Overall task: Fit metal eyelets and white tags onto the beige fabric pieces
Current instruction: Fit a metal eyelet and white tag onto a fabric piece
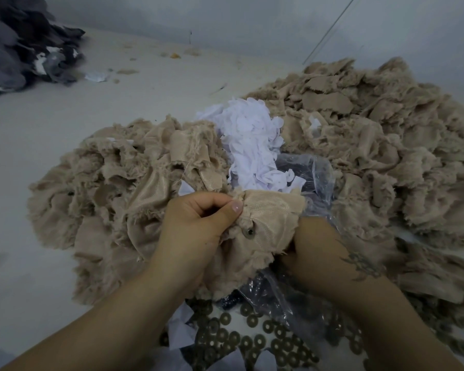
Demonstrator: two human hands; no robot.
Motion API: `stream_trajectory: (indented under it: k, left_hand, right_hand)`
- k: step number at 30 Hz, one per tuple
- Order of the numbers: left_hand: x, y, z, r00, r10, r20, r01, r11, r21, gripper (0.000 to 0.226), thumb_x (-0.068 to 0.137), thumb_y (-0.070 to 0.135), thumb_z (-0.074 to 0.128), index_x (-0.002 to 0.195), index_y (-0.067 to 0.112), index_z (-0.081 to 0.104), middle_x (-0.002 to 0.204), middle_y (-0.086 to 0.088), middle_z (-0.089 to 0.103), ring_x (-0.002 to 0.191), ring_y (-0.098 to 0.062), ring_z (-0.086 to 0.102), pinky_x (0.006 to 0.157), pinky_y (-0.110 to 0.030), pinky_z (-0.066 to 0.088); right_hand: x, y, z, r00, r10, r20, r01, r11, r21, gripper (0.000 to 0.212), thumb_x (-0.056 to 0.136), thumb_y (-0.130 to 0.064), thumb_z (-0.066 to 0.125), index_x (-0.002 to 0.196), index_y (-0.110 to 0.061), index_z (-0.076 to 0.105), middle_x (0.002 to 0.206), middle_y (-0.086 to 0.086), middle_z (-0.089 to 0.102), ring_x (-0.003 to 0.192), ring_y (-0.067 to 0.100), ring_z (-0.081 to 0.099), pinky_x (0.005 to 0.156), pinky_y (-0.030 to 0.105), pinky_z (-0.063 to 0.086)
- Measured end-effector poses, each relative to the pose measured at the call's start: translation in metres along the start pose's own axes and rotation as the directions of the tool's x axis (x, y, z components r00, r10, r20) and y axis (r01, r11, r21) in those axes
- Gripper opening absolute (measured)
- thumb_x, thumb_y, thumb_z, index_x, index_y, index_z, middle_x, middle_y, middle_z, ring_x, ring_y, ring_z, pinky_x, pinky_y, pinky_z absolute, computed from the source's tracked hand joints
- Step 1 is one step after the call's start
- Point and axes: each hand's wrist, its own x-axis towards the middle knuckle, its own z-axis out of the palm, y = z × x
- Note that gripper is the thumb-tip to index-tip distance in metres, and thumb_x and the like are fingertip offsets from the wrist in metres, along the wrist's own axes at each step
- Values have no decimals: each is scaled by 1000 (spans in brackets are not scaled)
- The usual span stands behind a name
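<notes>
Item in hand: one beige fabric piece (268, 223), frayed at the edges, held up near the middle of the scene, above the near heap of loose parts. We see a dark metal eyelet (249, 232) sitting in it, just right of the left thumb.

Left hand (196, 226): fingers curled, thumb and forefinger pinched on the left edge of the piece.

Right hand (316, 253): tucked under the right edge of the piece, fingers hidden by the cloth; we cannot tell whether they grip it. A dark tattoo marks the wrist.

Stock, left: a heap of beige pieces (113, 188) on the pale floor (38, 145).

Stock, right and far: a larger heap of beige pieces (381, 145).

Stock, between the two heaps: a pile of white tags (249, 140), just beyond the held piece, with a clear plastic bag (311, 175) touching its right side.

Stock, near: many loose brass-coloured rings (255, 341) spread under our forearms, with crumpled clear plastic beside them.

Far left corner: a dark grey cloth pile (19, 46), well apart from the rest
</notes>
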Motion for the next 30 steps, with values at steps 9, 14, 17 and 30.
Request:
stream_trajectory:
  k: [9,14,17,30]
  left_hand:
    - [-3,6,3,998,-3,56,4,1000,-15,13,69,29,73,70,17,77,65,-10,70,60,-20,61,59,-29,54]
    - [-4,7,6,997,35,70,-36,999,15,12,70,28,72,71,17,77,69,-15,71,63,-21,61,61,-29,54]
    - [-5,6,6,996,62,69,-66,996,52,12,75,27,73,74,15,77,76,-25,68,66,-28,60,64,-37,54]
    - [-7,2,8,982,187,11,-185,966,178,10,83,17,73,75,23,76,70,-3,72,63,-15,65,61,-27,56]
  right_hand:
    - [-4,19,-17,952,-42,-304,281,518,808,20,81,2,74,86,-17,79,80,-3,78,76,10,75,64,17,57]
    - [6,10,0,952,8,-307,280,391,877,35,81,13,69,91,-21,75,91,1,78,89,19,75,79,37,61]
    - [4,6,6,926,27,-376,337,390,857,40,78,11,73,80,-29,79,83,-6,78,80,11,75,68,23,60]
    - [4,-2,18,831,89,-550,433,518,738,15,77,-6,77,71,5,70,70,26,69,72,55,63,57,67,52]
